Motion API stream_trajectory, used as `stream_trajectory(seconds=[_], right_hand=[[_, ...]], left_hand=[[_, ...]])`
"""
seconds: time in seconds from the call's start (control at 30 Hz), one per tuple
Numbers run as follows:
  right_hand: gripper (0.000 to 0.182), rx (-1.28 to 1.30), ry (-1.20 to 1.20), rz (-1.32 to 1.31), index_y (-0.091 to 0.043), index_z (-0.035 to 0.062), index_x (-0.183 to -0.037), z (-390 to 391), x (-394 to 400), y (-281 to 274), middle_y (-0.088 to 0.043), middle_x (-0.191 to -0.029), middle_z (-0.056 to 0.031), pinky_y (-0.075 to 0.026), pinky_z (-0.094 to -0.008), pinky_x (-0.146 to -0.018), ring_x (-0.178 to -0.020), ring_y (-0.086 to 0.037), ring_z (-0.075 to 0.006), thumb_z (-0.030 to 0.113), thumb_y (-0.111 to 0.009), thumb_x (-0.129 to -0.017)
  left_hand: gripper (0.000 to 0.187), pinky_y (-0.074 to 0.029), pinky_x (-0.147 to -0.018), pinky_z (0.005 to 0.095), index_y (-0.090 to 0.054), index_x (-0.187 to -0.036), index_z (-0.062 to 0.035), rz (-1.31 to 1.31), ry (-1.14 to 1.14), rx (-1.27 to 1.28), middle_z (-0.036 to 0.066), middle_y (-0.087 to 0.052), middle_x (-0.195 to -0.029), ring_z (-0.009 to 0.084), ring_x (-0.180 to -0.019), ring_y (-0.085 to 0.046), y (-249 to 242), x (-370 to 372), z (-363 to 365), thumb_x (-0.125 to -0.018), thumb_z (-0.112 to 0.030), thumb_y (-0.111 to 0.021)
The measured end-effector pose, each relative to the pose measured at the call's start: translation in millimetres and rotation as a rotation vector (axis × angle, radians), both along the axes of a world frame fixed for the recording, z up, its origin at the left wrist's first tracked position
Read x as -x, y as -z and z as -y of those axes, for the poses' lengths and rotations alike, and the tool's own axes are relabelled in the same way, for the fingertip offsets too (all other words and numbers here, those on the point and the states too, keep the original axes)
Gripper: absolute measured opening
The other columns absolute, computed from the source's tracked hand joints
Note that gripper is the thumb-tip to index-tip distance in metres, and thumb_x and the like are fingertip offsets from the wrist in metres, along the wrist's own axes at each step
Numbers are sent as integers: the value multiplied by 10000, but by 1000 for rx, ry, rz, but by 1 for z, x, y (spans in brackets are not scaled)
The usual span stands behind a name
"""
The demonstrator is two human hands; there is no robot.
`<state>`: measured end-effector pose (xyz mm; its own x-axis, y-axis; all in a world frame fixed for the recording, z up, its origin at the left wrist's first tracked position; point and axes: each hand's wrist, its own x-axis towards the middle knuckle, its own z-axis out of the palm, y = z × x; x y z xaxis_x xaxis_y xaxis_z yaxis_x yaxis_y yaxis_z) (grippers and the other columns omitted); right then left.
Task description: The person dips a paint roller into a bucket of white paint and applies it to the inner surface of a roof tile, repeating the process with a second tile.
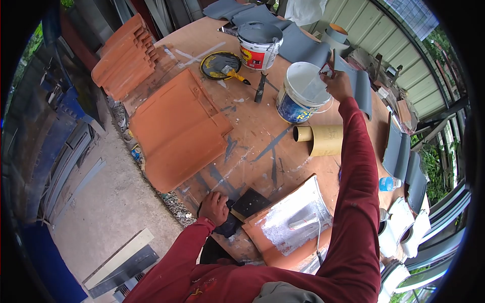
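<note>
My right hand [337,85] is closed on a thin tool with a reddish part [328,68] at the far rim of a white bucket [297,105]; its lower end is hard to make out. Pale liquid or residue shows inside the bucket. My left hand [215,207] rests, fingers lying forward, beside a crumpled black cloth [230,225] near the table's edge. Close to me lies a roof tile [278,255] partly coated silvery white. A paint roller [302,222] rests on that coating, its wire handle towards me.
An unpainted orange tile [177,129] lies left of centre, with stacked tiles [126,58] behind. A grey paint bucket [260,46], a lid [214,64] holding a brush [235,73], and a cardboard tube [326,140] share the table. Grey tiles and a water bottle [389,184] line the right.
</note>
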<state>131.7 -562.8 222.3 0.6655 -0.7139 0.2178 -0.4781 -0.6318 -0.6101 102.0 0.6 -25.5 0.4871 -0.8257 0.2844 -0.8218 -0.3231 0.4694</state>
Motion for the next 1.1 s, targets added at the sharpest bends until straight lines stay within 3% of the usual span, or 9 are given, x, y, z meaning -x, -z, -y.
stream_trajectory(seconds=[0.03, 0.13, 0.67, 0.8, 0.87, 0.93, 1.0, 1.03, 1.1], right_hand=[[287, 103, 14, -37, -772, -6, -973, 3, 0, 3, -739, -829, -217, -560, -441, -721, -748, -727, -358, 263, -782, -875], [303, 152, 24, -63, -774, 17, -1005, 2, -1, 0, -738, -901, -249, -545, -486, -825, -899, -709, -443, 289, -784, -871], [262, 432, -7, -40, -787, 78, -1077, -35, -14, -8, -733, -952, -252, -562, -513, -821, -915, -704, -454, 253, -733, -891], [301, 405, -163, 54, -753, 7, -1083, -48, -18, 17, -704, -836, -263, -536, -457, -702, -785, -700, -444, 251, -738, -908], [287, 254, -161, 107, -770, 54, -1094, -58, -18, 19, -732, -990, -255, -563, -489, -821, -945, -700, -459, 245, -750, -881], [301, 225, -160, 95, -766, 45, -1097, -56, -17, 23, -732, -1011, -254, -558, -480, -824, -966, -696, -460, 249, -760, -875], [295, 188, -185, 183, -764, 6, -1057, -52, -19, 25, -748, -877, -222, -558, -437, -731, -788, -737, -370, 242, -764, -880], [295, 189, -185, 181, -764, 6, -1057, -50, -18, 23, -748, -877, -222, -558, -437, -731, -788, -737, -370, 242, -764, -880], [265, -84, -188, 206, -731, -37, -907, -45, -16, 18, -648, -670, -37, -456, -318, -532, -546, -557, -103, 225, -769, -926]], left_hand=[[273, -507, -758, 516, -615, -1039, -66, -2, 4, 0, 152, -526, -962, 386, -908, -574, 0, 0, 0, -777, -144, -631], [265, -508, -755, 513, -611, -1028, -65, 3, -3, 3, 154, -525, -953, 385, -904, -576, -1, 1, 0, -775, -140, -630], [275, -507, -787, 525, -627, -1044, -65, -5, -17, -17, 159, -541, -992, 397, -947, -580, 4, 2, -1, -781, -147, -631], [258, -488, -764, 531, -620, -1013, -53, 5, -3, 20, 175, -527, -951, 409, -893, -567, 1, 2, 0, -763, -116, -631], [261, -487, -767, 534, -620, -1015, -49, 6, 0, 18, 179, -528, -956, 413, -896, -566, 4, 1, 1, -763, -118, -630], [265, -487, -769, 537, -621, -1017, -46, 2, 2, 16, 182, -529, -961, 417, -899, -564, 3, 2, 0, -763, -121, -630], [271, -486, -776, 541, -621, -1025, -42, 22, -4, 10, 186, -527, -969, 424, -903, -561, 3, 3, 0, -767, -124, -625], [271, -486, -776, 541, -621, -1025, -42, 21, -4, 10, 186, -527, -969, 424, -903, -561, 3, 3, 0, -767, -124, -625], [278, -484, -783, 544, -620, -1033, -42, 10, 2, 2, 188, -526, -981, 427, -911, -558, 2, 2, 0, -768, -125, -621]])
